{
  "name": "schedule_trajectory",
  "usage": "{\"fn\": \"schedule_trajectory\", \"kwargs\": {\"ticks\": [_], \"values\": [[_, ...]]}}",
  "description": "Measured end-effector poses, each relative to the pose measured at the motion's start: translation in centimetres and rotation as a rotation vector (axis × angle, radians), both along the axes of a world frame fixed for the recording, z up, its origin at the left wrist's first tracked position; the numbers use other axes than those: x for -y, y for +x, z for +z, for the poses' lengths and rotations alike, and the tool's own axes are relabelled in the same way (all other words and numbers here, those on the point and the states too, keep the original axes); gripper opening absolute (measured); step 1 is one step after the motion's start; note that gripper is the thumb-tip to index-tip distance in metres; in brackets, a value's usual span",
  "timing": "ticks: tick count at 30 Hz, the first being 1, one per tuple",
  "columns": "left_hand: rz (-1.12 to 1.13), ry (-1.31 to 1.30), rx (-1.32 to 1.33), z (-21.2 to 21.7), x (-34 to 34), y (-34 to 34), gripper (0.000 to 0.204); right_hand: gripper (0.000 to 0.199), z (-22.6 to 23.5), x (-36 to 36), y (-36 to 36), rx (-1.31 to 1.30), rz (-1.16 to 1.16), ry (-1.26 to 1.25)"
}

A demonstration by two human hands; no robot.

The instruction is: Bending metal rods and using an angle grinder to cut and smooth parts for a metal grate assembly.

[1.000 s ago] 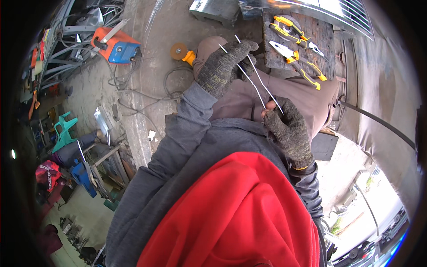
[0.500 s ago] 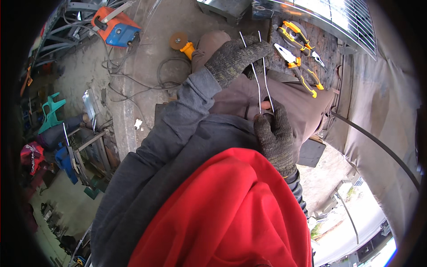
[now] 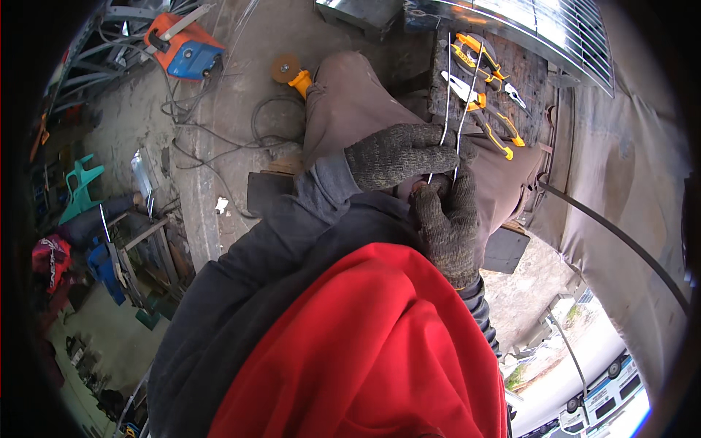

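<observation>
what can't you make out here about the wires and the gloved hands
Head view, the only one:
- Lower ends of the two thin wires: hidden inside the gloved left hand and right hand.
- Whether the wires join into one loop: covered by the gloves.
- Right forearm: behind the red hood.
- Pliers jaws: too small.

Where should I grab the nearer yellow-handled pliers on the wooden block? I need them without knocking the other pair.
Judging by their pose, take the pliers by the two yellow handles, coming from the lower right, where the handle ends point free. The jaws lie toward the upper left, close to the other pliers and behind the wires.
</observation>
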State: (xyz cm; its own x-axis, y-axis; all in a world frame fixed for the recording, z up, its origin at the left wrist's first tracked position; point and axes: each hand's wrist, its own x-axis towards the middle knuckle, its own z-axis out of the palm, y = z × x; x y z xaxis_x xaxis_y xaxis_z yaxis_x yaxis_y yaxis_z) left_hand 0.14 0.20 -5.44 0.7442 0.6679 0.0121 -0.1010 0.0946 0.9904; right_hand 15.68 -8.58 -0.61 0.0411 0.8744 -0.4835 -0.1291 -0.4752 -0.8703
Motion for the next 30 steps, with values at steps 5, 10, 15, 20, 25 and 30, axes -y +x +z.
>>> {"fn": "schedule_trajectory", "kwargs": {"ticks": [5,10,15,20,25,30], "values": [[0.217,-0.224,-0.062,-0.1,0.2,-0.1,0.032,0.038,-1.2,-1.4,4.1,0.001,0.438,-0.046],[0.247,-0.355,0.018,1.1,0.1,-0.9,0.034,0.063,-2.9,-5.8,9.0,1.086,0.404,0.380],[0.229,-0.486,0.110,1.7,0.5,-1.0,0.036,0.069,-6.8,-9.3,11.2,1.529,0.616,0.681],[0.241,-0.332,-0.022,1.5,0.6,-1.6,0.036,0.063,-8.8,-11.0,12.2,1.338,0.533,0.606],[0.259,-0.215,0.016,-0.2,0.8,-2.3,0.035,0.045,-6.8,-9.0,9.6,1.117,0.489,0.521],[0.290,0.098,-0.045,-0.6,0.6,-2.0,0.034,0.028,-6.3,-6.1,9.4,0.233,0.159,-0.013]]}}
